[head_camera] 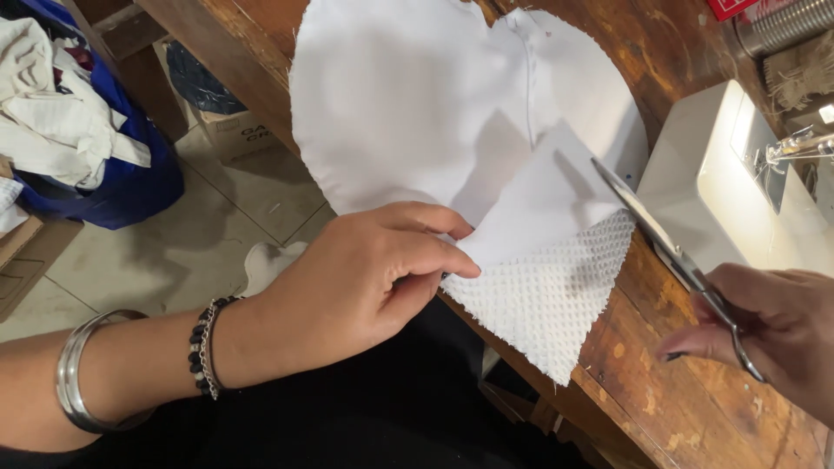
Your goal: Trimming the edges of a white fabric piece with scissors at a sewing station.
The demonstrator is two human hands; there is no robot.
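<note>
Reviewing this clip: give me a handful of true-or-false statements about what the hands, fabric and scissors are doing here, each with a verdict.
1. The left hand pinches the white fabric at a folded corner. True.
2. The right hand holds a needle. False: it holds scissors.
3. The scissor blades point toward the fabric. True.
4. The fabric lies on a glass table. False: it lies on a worn wooden table.
5. A white sewing machine stands at the right. True.
</note>
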